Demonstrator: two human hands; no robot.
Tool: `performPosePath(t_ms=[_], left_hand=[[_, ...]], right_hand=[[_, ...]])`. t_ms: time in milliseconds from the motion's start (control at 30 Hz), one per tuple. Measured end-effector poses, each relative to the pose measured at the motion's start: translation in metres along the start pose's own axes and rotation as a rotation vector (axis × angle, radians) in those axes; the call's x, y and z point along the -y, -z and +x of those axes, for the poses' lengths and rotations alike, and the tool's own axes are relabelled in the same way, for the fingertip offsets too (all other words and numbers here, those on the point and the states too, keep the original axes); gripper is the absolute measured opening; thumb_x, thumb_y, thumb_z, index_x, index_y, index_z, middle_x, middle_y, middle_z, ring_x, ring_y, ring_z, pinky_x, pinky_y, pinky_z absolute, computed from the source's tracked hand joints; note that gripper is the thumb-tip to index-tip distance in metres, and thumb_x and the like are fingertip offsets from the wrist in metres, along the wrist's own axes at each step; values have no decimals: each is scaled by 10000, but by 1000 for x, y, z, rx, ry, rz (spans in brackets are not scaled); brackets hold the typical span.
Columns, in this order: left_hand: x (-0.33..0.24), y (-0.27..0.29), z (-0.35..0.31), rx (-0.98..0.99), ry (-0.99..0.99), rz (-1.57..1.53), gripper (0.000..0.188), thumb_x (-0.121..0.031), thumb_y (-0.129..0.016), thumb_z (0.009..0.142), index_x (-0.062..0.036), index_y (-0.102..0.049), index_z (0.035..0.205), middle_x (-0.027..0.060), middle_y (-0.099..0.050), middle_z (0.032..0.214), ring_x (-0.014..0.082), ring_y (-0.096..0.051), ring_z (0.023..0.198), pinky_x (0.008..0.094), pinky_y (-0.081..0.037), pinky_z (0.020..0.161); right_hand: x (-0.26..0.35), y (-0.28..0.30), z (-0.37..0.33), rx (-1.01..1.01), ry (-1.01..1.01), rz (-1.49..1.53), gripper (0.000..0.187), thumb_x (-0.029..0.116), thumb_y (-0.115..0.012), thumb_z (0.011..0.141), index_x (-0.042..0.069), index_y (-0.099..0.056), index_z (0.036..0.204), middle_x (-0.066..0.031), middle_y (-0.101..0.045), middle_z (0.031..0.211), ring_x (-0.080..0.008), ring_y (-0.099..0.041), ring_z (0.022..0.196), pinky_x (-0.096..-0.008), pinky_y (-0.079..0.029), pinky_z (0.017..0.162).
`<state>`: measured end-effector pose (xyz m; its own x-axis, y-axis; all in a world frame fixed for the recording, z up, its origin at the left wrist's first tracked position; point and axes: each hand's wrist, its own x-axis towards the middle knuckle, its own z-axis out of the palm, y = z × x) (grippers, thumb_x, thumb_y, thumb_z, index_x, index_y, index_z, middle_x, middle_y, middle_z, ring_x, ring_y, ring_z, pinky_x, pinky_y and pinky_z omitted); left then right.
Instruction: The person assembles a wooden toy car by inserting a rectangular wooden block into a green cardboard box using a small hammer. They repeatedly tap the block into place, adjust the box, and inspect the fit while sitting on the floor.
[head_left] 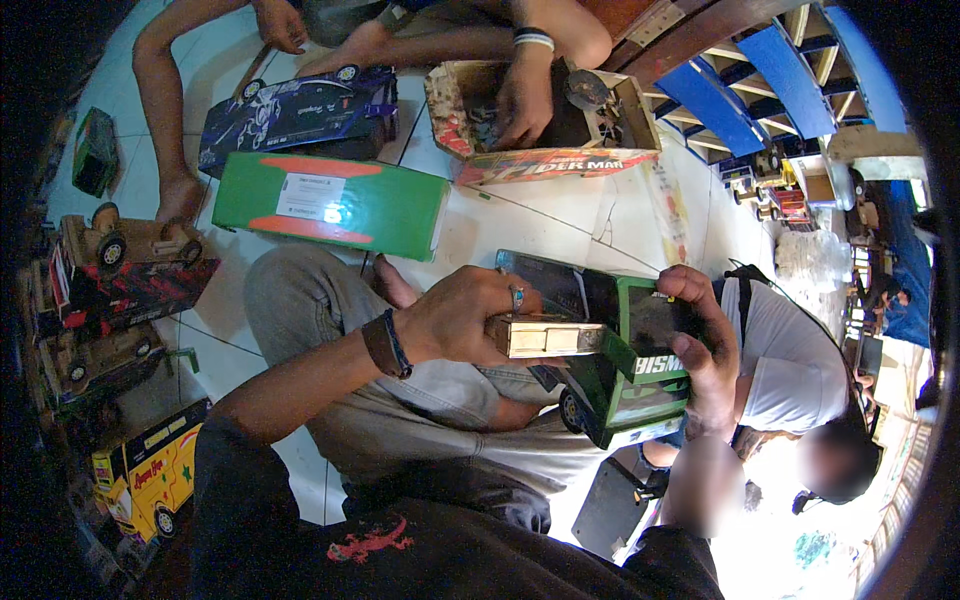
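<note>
On my lap a green and black toy truck (640,405) lies tilted, its dark window panels facing up. My right hand (700,345) grips the truck's right end, thumb and fingers bent around its edge. The fingers of my left hand (465,310) are closed around a gold-coloured, box-shaped object (548,338), possibly a stapling tool. Its front end is against or just above the truck's green edge; contact is hard to tell. My left palm hides the rest of it. One black wheel (572,410) shows at the truck's lower left.
Beyond my knees lie a long green and orange box-shaped toy body (330,205) and a dark blue toy bus (300,120). Another person's hand (525,110) reaches into a cardboard box (560,165). Toy vehicles, including a yellow bus (165,470), stand left. A person in white (790,350) sits right.
</note>
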<state>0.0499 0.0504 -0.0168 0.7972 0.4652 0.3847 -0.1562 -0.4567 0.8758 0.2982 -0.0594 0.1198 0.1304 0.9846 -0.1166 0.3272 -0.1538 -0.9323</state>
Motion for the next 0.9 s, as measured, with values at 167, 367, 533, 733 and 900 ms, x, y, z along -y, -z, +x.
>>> performPosePath(t_ms=[167,367,533,733,900], left_hand=[[8,-13,3,-101,-164,88,381,-344,-869,723,-73,-608,779,91,-605,712,308,-642,682,402,-496,600],[13,-19,5,-137,-172,58,417,-376,-875,732,-80,-582,738,86,-595,682,300,-636,642,408,-485,572],[8,-21,4,-216,-137,45,420,-406,-868,750,-87,-595,741,104,-624,698,312,-633,608,410,-483,556],[-4,-18,-18,-179,-21,66,381,-341,-913,713,-89,-697,900,77,-694,823,286,-683,723,388,-524,663],[-22,-11,-39,-145,177,26,393,-322,-902,738,-71,-716,976,101,-736,913,283,-716,810,384,-546,745]], right_hand=[[-1,1,0,11,14,-6,602,359,-688,757,-51,-613,1192,-147,-519,1279,-256,-492,1251,-356,-330,1100],[-4,2,-2,4,19,4,593,354,-683,763,-55,-610,1186,-143,-524,1275,-245,-489,1254,-350,-337,1095],[-4,1,-3,-45,37,-6,564,341,-669,794,-63,-606,1183,-140,-537,1278,-242,-496,1248,-357,-353,1093],[-4,-1,-5,-1,73,-5,549,366,-672,821,-40,-636,1189,-128,-548,1287,-237,-508,1244,-350,-350,1097],[-4,0,-8,34,85,-37,550,357,-669,835,-43,-629,1211,-129,-550,1290,-232,-509,1245,-350,-350,1097]])
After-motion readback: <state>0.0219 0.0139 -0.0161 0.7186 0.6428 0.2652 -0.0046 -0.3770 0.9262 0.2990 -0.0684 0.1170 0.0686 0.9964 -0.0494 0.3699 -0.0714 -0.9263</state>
